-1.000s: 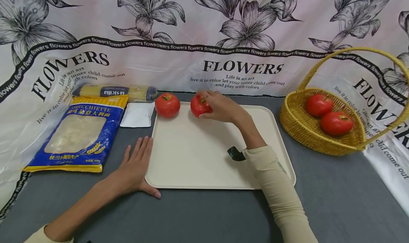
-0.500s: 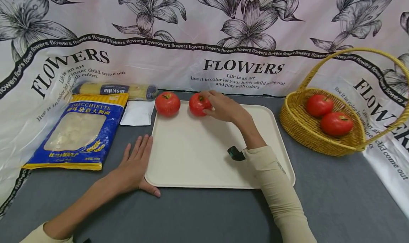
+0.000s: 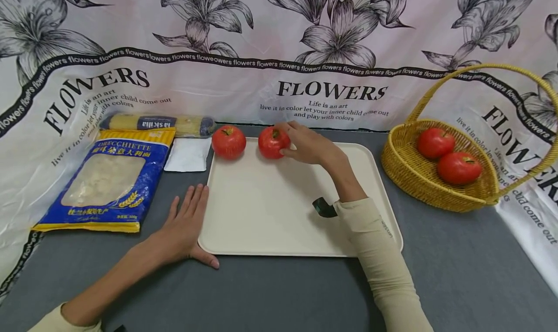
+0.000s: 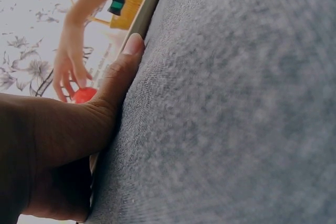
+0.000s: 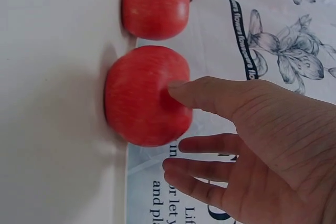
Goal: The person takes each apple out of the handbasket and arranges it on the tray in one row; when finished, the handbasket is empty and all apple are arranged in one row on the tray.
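My right hand (image 3: 310, 145) hovers at the right side of a red apple (image 3: 273, 143), which sits on the far edge of a cream tray (image 3: 279, 211). In the right wrist view the thumb (image 5: 202, 94) overlaps that apple, while the other fingers hang loosely beside it, apart from its skin. A second red apple (image 3: 228, 142) stands to its left, at the tray's far left corner. My left hand (image 3: 185, 230) lies flat with straight fingers along the tray's left edge, its thumb by the near corner.
On the right stands a yellow woven basket (image 3: 440, 194) with a tall handle, holding two red apples (image 3: 459, 168). At left lie a blue pasta bag (image 3: 104, 181), a white packet (image 3: 187, 154) and a long pasta pack (image 3: 159, 123). A flower-printed cloth (image 3: 244, 94) hangs behind.
My right hand has let go of the apple on the tray and drawn slightly to the right. That apple shifted slightly left. The left hand has stayed in place.
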{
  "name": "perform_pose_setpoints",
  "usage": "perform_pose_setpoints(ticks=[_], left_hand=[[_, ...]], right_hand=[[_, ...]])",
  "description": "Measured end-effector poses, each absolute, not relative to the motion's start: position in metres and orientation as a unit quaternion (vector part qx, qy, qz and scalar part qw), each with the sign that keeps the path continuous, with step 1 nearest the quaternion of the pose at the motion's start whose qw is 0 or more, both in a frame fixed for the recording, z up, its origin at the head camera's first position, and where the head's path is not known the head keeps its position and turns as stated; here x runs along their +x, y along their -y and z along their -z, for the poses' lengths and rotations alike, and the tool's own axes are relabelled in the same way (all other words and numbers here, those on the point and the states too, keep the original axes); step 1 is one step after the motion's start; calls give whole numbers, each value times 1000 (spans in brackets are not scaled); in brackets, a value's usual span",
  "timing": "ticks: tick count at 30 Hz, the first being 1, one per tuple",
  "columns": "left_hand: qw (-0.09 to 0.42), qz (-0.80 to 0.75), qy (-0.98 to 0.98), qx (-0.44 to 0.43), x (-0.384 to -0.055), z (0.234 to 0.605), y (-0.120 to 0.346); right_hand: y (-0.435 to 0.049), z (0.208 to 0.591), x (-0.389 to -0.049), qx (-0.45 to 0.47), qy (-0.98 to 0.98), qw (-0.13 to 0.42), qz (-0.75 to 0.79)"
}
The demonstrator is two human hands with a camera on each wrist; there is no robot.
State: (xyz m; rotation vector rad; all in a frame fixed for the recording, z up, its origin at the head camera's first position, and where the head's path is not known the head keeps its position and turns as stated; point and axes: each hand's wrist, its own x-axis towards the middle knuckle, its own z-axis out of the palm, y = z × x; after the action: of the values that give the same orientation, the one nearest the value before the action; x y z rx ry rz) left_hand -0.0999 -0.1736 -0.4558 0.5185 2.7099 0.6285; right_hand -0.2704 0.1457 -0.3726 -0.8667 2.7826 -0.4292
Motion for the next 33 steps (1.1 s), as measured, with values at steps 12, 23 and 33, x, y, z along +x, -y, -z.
perform_pose_setpoints(ticks=[12,23,33], left_hand=[[155,-218,-946,182,-98,454,174],[159,-214,-946,182,-99,450,173],[163,-218,-945,180,-98,451,174]], right_hand=[[-154,357,-267,-304,-938,91,139],[-164,342,-262,-283,-944,96,141],[-177,328,-259,-250,-951,110,143]])
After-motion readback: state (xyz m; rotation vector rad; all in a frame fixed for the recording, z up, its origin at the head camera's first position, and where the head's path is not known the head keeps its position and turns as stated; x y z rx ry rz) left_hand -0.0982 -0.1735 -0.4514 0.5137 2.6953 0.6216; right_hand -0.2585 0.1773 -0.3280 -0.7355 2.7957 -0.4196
